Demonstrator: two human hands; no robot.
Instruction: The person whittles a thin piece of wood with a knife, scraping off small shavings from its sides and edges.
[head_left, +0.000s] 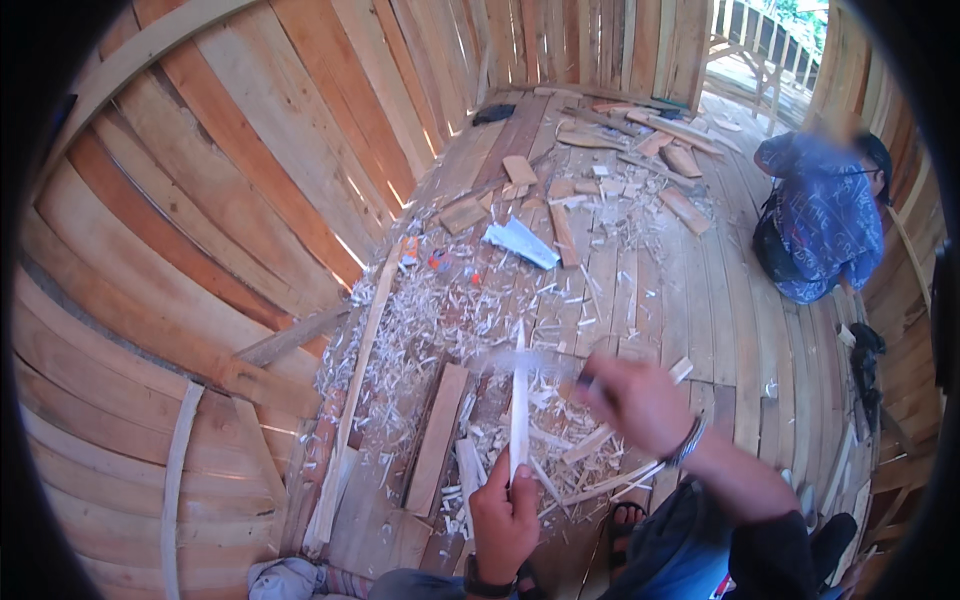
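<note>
My left hand [503, 520] is closed around the lower end of a pale wooden stick [519, 420]. The stick stands nearly upright and tapers to a point at its far end. My right hand [640, 400], to the right of the stick, is a fist around the dark handle of a knife. The knife's blade [500, 361] is smeared by motion and reaches left across the upper part of the stick; whether it touches the wood I cannot tell. Wood shavings [400, 345] lie thick on the floor around and beyond my hands.
A short brown board [436, 440] and a long thin strip [362, 390] lie left of my hands. Farther off are a light blue sheet-like piece [521, 243] and scattered offcuts [685, 211]. Another person [822, 215] sits at the right, near a doorway. Plank walls [250, 130] rise around.
</note>
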